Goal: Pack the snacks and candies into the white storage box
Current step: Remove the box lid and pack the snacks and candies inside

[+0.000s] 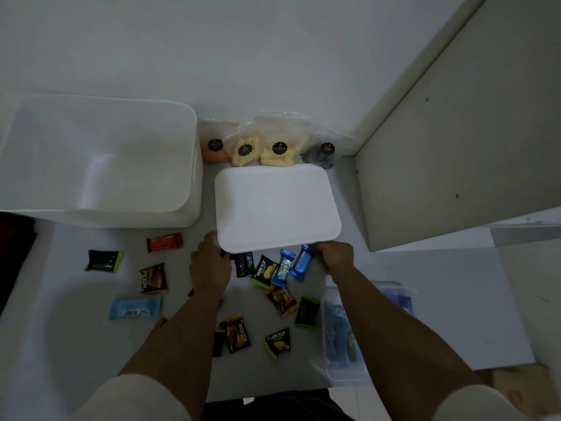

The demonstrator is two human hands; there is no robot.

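Both hands are on the white lid [276,208] and nothing is packed yet, as far as this view shows. The left hand [211,265] grips the lid's near-left corner, fingers curled under the rim; the right hand [334,258] is closed on the near-right corner. The lid hangs just right of the white storage box [100,159], which stands open and looks empty inside (dim light, so a small sweet in a corner could hide).

So the job is barely started: lid off, every snack still outside.

Behind the lid, against the wall, four clear pouches [267,144] with round black labels stand in a row; their writing is too small to read. In front of the lid, wrappers lie scattered on the table [60,344]. Legible ones: "nextar" on a green-edged packet [264,270] just below the lid, and again on a brown packet [153,279] to the lid's lower left. A blue twist-wrap candy [283,267] carries lettering I cannot make out for sure. An orange bar [164,242] sits near the box's front; no readable text. A pale blue bar [135,308] lies further toward the person, print blurred.

A clear tub [343,335] sits under the right forearm, contents unclear.
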